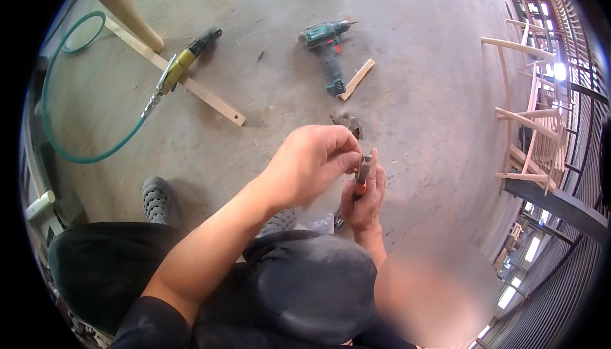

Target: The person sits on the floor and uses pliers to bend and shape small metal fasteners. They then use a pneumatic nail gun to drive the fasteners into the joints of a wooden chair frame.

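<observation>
My left hand (315,161) reaches across from the lower left. Its thumb and fingers are pinched together at the metal end of a small tool; whatever lies between the fingertips is too small to make out. My right hand (368,209) is closed around that tool, which has a grey metal head and an orange-and-black handle (360,188). One right finger points up along the head. Just beyond both hands, a dark metal piece (347,121) lies on the floor, its kind unclear.
A green cordless drill (328,56) lies ahead beside a wood scrap (358,79). To the left, a yellow air tool (178,69) with a green hose (89,160) rests across a wooden strip (213,102). Wooden chair frames (528,120) stand at the right. A grey shoe (158,199) is near.
</observation>
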Motion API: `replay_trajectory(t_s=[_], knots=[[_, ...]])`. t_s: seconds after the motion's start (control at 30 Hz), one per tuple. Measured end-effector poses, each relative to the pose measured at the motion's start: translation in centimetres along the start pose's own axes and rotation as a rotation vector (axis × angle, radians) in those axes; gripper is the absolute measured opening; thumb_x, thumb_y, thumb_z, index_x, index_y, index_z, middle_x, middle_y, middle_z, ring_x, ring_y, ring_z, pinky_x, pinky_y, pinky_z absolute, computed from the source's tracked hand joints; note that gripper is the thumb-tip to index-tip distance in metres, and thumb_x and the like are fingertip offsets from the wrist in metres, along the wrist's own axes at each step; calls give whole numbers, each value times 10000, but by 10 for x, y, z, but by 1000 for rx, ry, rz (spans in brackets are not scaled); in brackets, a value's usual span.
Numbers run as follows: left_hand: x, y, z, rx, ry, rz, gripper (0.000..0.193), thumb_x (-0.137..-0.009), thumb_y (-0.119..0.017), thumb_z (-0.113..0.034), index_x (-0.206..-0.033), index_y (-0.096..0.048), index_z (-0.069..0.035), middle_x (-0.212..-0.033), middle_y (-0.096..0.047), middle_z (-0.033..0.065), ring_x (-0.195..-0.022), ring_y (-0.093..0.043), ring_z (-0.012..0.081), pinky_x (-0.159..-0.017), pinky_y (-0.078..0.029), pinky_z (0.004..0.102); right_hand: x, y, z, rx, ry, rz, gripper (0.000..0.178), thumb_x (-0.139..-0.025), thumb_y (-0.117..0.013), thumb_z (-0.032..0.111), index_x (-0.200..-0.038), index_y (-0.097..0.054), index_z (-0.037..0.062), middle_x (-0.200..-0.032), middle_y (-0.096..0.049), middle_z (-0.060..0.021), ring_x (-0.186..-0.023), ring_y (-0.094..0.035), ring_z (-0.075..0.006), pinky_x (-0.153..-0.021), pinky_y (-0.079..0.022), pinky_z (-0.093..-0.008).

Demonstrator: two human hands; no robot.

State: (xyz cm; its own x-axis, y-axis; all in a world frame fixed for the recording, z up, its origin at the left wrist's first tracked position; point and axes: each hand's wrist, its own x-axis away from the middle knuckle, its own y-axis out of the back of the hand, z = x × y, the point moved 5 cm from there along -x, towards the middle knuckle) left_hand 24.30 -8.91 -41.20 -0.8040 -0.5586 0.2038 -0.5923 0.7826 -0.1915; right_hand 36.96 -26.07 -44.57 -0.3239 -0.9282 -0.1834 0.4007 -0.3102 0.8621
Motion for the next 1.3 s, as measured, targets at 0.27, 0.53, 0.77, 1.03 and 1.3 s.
replay_trajectory(t_s=[0.27,0.53,0.77,1.03,1.3], knots=[[3,-11,-15,-17,-140,7,82,-971,-734,-56,-995,-716,21,-817,-728,85,-770,-681,126,-719,-552,295,-5,12,4,-44,137,-91,745,-809,-574,-34,-1541,-438,-69,-1140,-612,-188,-1020,-611,-365,-931,-515,-471],[4,-17,-21,-21,-193,15,66,-964,-735,-41,-985,-717,19,-829,-725,102,-766,-695,150,-719,-554,298,3,9,-5,-139,83,-131,623,-804,-584,-22,-1422,-509,-44,-1167,-626,-214,-1037,-628,-381,-933,-524,-479],[6,-22,-17,11,-151,-1,54,-966,-728,-30,-1002,-731,9,-842,-737,113,-808,-743,161,-723,-577,312,13,4,-15,-154,59,-153,649,-789,-572,-24,-1432,-491,-44,-1190,-628,-229,-1039,-627,-404,-924,-524,-491],[8,-23,-25,-134,-248,-68,86,-935,-751,-42,-1017,-743,-16,-883,-741,160,-796,-733,312,-722,-571,367,9,7,-13,-91,46,-144,694,-752,-564,-58,-1441,-483,-37,-1171,-622,-227,-1020,-621,-405,-910,-524,-490],[10,-24,-28,-183,-247,-108,96,-923,-757,-41,-1014,-751,-11,-878,-737,165,-784,-731,316,-700,-567,370,4,10,-10,-36,60,-161,670,-741,-572,-104,-1401,-500,-13,-1102,-634,-198,-968,-626,-392,-858,-530,-479]])
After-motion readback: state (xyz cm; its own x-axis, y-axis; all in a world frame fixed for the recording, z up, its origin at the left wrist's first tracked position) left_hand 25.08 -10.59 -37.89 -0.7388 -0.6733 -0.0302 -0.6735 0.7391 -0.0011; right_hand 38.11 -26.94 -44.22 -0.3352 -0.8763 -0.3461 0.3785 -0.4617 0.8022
